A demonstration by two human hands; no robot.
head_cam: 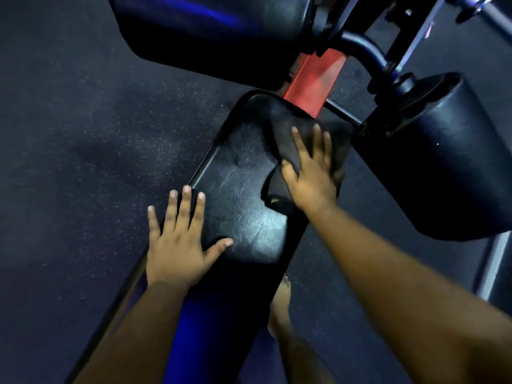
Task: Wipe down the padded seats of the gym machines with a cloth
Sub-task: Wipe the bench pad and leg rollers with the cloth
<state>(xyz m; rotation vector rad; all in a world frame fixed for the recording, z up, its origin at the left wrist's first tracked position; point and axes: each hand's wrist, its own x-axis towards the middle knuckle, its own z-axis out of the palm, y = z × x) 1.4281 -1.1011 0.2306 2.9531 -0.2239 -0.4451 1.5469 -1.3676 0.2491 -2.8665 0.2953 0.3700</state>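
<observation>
A black padded seat (243, 189) runs from the lower left up to the centre of the head view. A dark cloth (279, 139) lies on its far right part. My right hand (310, 173) presses flat on the cloth with straight, spread fingers. My left hand (180, 239) rests flat on the seat's near left edge, fingers spread and thumb pointing right. Part of the cloth is hidden under my right hand.
A red frame bar (315, 79) joins the seat's far end. A large black pad (210, 31) sits at the top, and a black roller pad (435, 162) is at the right. Dark speckled rubber floor (83, 134) lies to the left. A bare foot (279, 303) stands below the seat.
</observation>
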